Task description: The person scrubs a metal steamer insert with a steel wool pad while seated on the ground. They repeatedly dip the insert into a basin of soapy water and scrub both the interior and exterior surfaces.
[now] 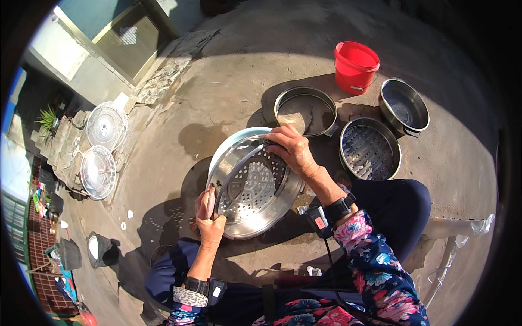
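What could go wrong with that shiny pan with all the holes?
The shiny pan is tilted, with the left hand and right hand gripping its edge, so it might slip and clatter down. The black cable hanging nearby might snag. Sunlight gleams on the metal, so glare might bother the eyes.

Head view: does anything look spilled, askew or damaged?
A dark patch on the ground, left of the pale blue basin, looks odd: spilled water or shadow, I can't tell. The perforated metal pan is tilted, but the left hand and right hand hold it. No damage shows.
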`<state>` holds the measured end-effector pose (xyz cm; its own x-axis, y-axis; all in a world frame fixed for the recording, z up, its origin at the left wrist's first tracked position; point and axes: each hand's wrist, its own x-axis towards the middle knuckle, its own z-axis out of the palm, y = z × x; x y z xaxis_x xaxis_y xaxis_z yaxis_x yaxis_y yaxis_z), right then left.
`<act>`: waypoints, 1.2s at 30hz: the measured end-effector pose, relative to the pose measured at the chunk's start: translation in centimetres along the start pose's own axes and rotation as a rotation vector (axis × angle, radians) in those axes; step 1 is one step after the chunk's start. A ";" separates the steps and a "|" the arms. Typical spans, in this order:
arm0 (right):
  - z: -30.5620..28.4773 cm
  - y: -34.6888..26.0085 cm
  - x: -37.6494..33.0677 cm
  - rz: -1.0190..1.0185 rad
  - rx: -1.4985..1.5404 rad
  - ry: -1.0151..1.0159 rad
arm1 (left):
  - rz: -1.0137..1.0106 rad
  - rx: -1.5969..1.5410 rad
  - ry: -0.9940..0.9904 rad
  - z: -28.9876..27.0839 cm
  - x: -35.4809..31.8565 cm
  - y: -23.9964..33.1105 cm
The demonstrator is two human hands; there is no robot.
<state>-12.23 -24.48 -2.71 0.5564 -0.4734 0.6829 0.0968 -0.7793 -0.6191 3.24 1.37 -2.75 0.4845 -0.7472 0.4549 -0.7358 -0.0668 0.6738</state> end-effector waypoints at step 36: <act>-1.1 -8.1 2.7 -0.290 -0.158 -0.253 | -0.116 -0.086 -0.088 0.9 0.9 2.5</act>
<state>-12.35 -19.92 4.57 0.7119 -0.1241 0.6912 0.1625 -0.9284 -0.3341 1.43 -0.07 -1.12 0.5174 -0.7933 0.3208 -0.6325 -0.1021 0.7678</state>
